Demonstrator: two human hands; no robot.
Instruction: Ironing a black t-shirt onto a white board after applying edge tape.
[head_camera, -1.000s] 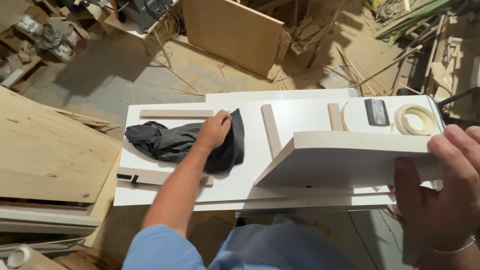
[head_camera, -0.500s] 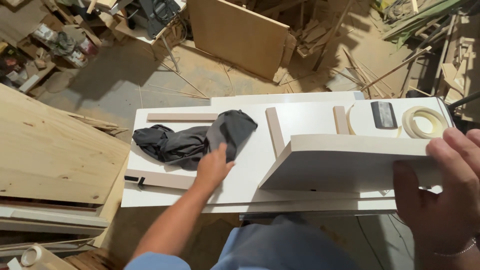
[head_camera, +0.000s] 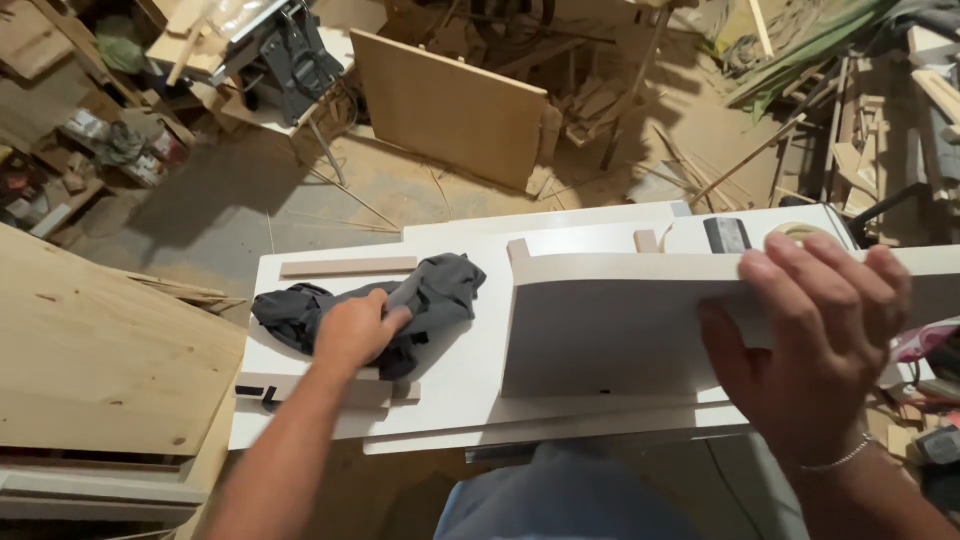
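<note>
In the head view, the left hand (head_camera: 352, 330) lies low and left of centre, palm down on a dark cloth (head_camera: 420, 300), fingers curled together into its folds; the cloth spreads under and to both sides of the hand, bunched on the white bench (head_camera: 470, 380), its length running left to right. Just above the cloth a thin wood strip (head_camera: 348, 266) lies flat, parallel to it. At the right of the frame the right hand (head_camera: 810, 340) clamps a white panel (head_camera: 610, 330) by its upper edge, fingers over the top and thumb against the near face; the panel stands tilted on its lower edge on the bench, long axis across the frame, just right of the cloth and apart from it. The left hand is the nearer one to the cloth; the panel's free end lies to the right of that hand. Behind the panel's top edge show a tape roll (head_camera: 800, 232) and a small dark block (head_camera: 726, 235). A plywood sheet (head_camera: 100, 370) fills the left of the frame, and offcuts litter the sawdust floor (head_camera: 400, 190) above.
</note>
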